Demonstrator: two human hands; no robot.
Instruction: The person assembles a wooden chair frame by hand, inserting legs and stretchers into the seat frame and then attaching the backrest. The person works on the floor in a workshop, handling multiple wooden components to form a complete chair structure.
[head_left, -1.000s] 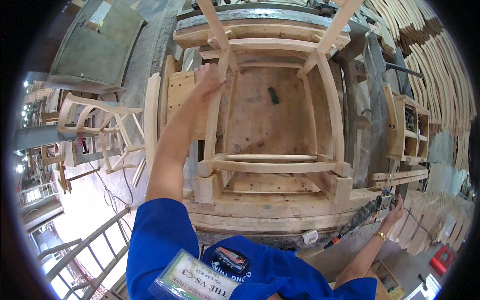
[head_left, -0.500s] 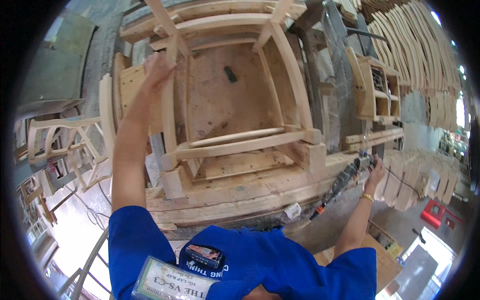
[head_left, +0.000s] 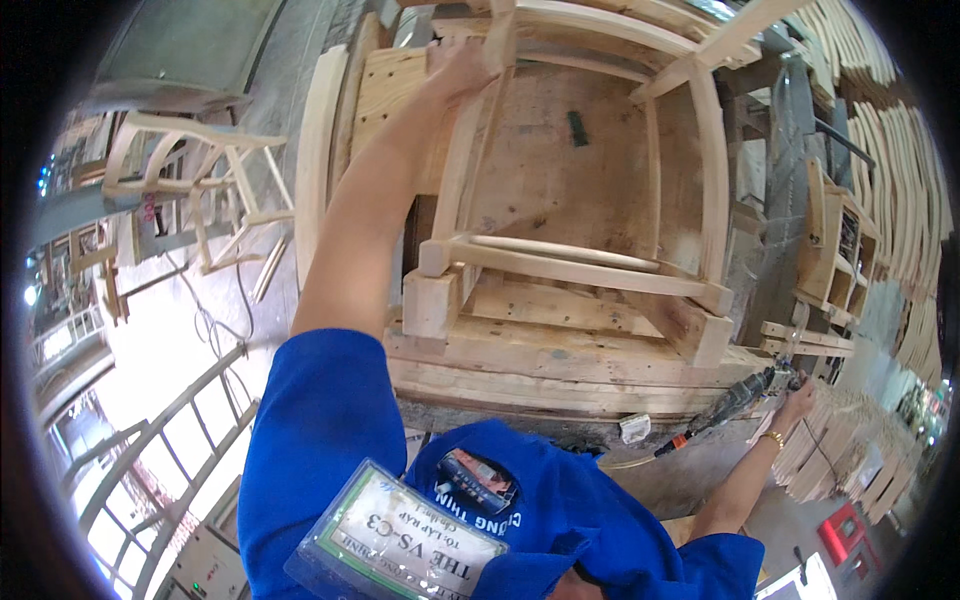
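Observation:
A pale wooden chair frame [head_left: 580,268] lies on a heavy timber workbench [head_left: 540,365], its rails enclosing a bare brown panel. My left hand [head_left: 462,68] grips its left side rail near the far corner, fingers partly hidden by the wood. Out to the right, my right hand [head_left: 798,398] is closed at the far end of a black power driver [head_left: 730,402] with an orange-red tip section. The driver lies slantwise along the bench's near right edge. The exact finger hold there is small and partly hidden.
A small dark block [head_left: 577,128] lies inside the frame. To the right stand a wooden compartment box [head_left: 838,245] and stacked curved slats [head_left: 905,190]. Another chair frame [head_left: 200,180] stands at left. A crumpled white scrap [head_left: 634,429] sits by the bench's near edge.
The view has swung left, so the bench and frame appear farther right. My left hand stays on the side rail, and my right hand remains at the driver's end.

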